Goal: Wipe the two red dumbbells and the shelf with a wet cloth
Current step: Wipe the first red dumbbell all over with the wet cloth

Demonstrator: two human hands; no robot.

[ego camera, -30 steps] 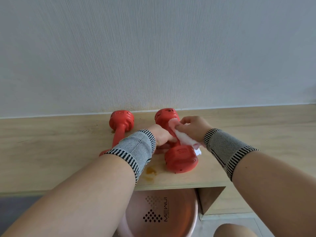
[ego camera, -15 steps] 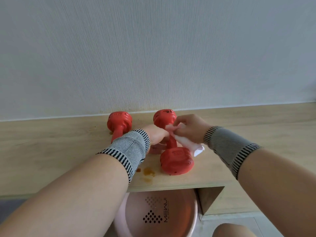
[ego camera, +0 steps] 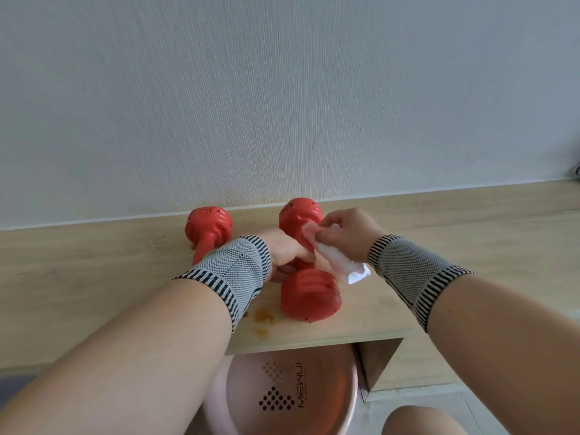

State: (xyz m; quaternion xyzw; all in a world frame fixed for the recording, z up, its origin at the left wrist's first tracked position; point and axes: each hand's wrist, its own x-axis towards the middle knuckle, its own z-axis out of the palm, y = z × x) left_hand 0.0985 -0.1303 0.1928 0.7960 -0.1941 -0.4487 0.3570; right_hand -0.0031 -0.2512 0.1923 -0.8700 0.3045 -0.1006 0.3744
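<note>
pink basin (ego camera: 329, 412) under shelf edge, dotted logo print | textured white wall (ego camera: 282, 98) behind | brown stain (ego camera: 263, 316)

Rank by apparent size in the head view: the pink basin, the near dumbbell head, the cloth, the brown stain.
1. pink basin, partly hidden under the shelf
2. near dumbbell head
3. cloth, partly covered by fingers
4. brown stain

Two dumbbells laid side by side on the shelf (ego camera: 94, 277) against the wall (ego camera: 282, 105), left dumbbell (ego camera: 208, 229) behind the left forearm, right dumbbell (ego camera: 309, 295) near the front edge, basin (ego camera: 292, 394) set below the shelf
</note>
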